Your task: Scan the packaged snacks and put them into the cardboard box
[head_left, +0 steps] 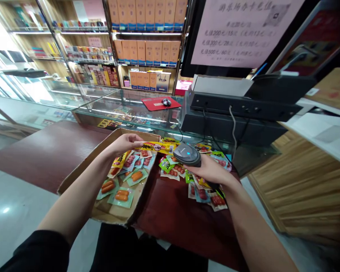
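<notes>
My left hand (pixel 127 144) pinches one end of a long yellow snack packet (pixel 158 147), held over the far part of a shallow cardboard box (pixel 113 216). In that box lie small clear-and-green sausage packets (pixel 121 196) and a few yellow ones. My right hand (pixel 208 169) is closed around a dark grey barcode scanner (pixel 187 154), whose head, with a small blue light, is at the right end of the yellow packet. Beneath and around the scanner, a loose pile of sausage packets (pixel 202 194) rests on the dark red table (pixel 164 204).
Behind the table runs a glass display counter (pixel 102 109) with a mouse (pixel 166 102) on a red mat (pixel 153 104). A black register machine (pixel 232 121) with hanging cables stands at the right. Shelves (pixel 147 34) of orange boxes line the back, and a wooden cabinet (pixel 297 181) is at the right.
</notes>
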Available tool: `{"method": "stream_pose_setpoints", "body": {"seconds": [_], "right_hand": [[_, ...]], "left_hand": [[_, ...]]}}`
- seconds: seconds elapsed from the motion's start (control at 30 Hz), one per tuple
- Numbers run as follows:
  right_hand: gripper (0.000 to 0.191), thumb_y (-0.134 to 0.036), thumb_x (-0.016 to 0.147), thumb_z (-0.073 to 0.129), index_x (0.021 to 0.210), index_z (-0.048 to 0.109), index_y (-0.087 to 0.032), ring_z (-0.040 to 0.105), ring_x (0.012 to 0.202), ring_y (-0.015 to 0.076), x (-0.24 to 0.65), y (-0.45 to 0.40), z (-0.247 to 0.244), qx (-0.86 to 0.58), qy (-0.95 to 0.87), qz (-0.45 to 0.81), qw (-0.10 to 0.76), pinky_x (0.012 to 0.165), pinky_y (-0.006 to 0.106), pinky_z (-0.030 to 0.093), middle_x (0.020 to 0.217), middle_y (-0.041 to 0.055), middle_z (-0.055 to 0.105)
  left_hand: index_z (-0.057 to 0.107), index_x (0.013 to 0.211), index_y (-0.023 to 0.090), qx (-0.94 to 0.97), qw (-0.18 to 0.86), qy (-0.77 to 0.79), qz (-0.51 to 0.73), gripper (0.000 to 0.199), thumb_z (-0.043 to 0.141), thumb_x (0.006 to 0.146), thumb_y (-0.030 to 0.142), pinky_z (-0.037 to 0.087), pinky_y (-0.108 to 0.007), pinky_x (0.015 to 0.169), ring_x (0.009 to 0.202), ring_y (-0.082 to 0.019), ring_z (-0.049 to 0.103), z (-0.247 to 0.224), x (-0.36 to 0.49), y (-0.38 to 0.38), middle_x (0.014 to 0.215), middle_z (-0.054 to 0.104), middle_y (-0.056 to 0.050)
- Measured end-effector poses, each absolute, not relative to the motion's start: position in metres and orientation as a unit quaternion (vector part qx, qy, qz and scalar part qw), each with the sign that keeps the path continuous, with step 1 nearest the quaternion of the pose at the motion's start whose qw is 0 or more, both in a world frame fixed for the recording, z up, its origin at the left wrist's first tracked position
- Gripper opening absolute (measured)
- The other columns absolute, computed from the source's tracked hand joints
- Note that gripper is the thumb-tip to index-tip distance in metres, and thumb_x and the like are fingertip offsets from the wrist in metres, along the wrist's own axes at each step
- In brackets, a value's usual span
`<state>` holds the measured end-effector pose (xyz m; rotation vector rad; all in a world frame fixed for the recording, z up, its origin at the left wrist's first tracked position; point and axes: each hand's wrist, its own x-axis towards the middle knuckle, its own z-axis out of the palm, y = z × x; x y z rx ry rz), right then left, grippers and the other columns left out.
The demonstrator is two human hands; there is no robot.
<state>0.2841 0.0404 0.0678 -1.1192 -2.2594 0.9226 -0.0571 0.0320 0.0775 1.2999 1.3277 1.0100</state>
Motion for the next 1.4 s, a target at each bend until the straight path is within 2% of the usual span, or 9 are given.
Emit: {"method": "stream_pose_setpoints", "body": {"seconds": [0.17, 0.43, 0.83, 0.97, 1.17, 1.27, 1.4], "right_hand": [[0.039, -0.038, 0.077, 0.071, 0.112, 0.069, -0.021, 0.067, 0.103, 0.0297, 0.286, 0.041, 0.064, -0.414, -0.817, 0.328, 0.231, 0.093, 0.046, 0.053, 0.110, 0.0066, 0.073], [0.041, -0.040, 0.079, 0.070, 0.116, 0.067, -0.023, 0.066, 0.108, 0.0292, 0.285, 0.039, 0.068, -0.404, -0.820, 0.339, 0.223, 0.097, 0.047, 0.050, 0.115, 0.0059, 0.071], [0.039, -0.038, 0.078, 0.068, 0.112, 0.067, -0.018, 0.067, 0.104, 0.0292, 0.282, 0.034, 0.082, -0.413, -0.824, 0.325, 0.214, 0.090, 0.043, 0.053, 0.110, 0.0076, 0.073], [0.038, -0.040, 0.078, 0.067, 0.108, 0.069, -0.017, 0.069, 0.096, 0.0301, 0.283, 0.032, 0.087, -0.445, -0.816, 0.313, 0.193, 0.083, 0.044, 0.056, 0.097, 0.0077, 0.075], [0.045, -0.040, 0.077, 0.069, 0.116, 0.067, -0.019, 0.066, 0.104, 0.0285, 0.292, 0.038, 0.088, -0.428, -0.817, 0.311, 0.230, 0.092, 0.042, 0.052, 0.110, 0.0065, 0.072], [0.043, -0.045, 0.077, 0.068, 0.110, 0.070, -0.018, 0.070, 0.090, 0.0272, 0.297, 0.037, 0.093, -0.452, -0.809, 0.296, 0.230, 0.084, 0.040, 0.055, 0.094, 0.0056, 0.075], [0.045, -0.051, 0.078, 0.064, 0.105, 0.071, -0.017, 0.063, 0.055, 0.0211, 0.308, 0.034, 0.102, -0.486, -0.794, 0.296, 0.215, 0.059, 0.035, 0.053, 0.064, 0.0021, 0.069]], "left_hand": [[0.067, 0.079, 0.014, 0.549, 0.487, 0.539, 0.414, 0.034, 0.082, 0.062, 0.039, 0.051, -0.024, 0.062, 0.063, -0.012, 0.063, 0.075, -0.059, 0.033, 0.071, 0.069, -0.004], [0.067, 0.080, 0.015, 0.548, 0.488, 0.546, 0.405, 0.031, 0.082, 0.064, 0.038, 0.053, -0.025, 0.063, 0.064, -0.012, 0.064, 0.075, -0.061, 0.033, 0.074, 0.070, -0.005], [0.056, 0.074, 0.015, 0.467, 0.468, 0.560, 0.500, 0.042, 0.087, 0.055, 0.037, 0.055, -0.027, 0.064, 0.065, -0.013, 0.065, 0.089, -0.090, 0.026, 0.075, 0.068, -0.004], [0.057, 0.071, 0.016, 0.483, 0.414, 0.604, 0.481, 0.041, 0.084, 0.057, 0.042, 0.049, -0.023, 0.059, 0.061, -0.011, 0.060, 0.088, -0.094, 0.026, 0.070, 0.065, -0.002], [0.056, 0.063, 0.015, 0.518, 0.263, 0.650, 0.490, 0.041, 0.076, 0.064, 0.051, 0.034, -0.020, 0.051, 0.051, -0.008, 0.046, 0.084, -0.095, 0.030, 0.056, 0.057, 0.002], [0.056, 0.063, 0.016, 0.532, 0.264, 0.641, 0.486, 0.041, 0.075, 0.064, 0.052, 0.031, -0.020, 0.049, 0.050, -0.008, 0.043, 0.081, -0.086, 0.034, 0.054, 0.053, 0.003], [0.060, 0.064, 0.015, 0.567, 0.313, 0.611, 0.456, 0.039, 0.076, 0.063, 0.051, 0.035, -0.021, 0.052, 0.051, -0.010, 0.048, 0.076, -0.055, 0.043, 0.054, 0.055, 0.002]]}}
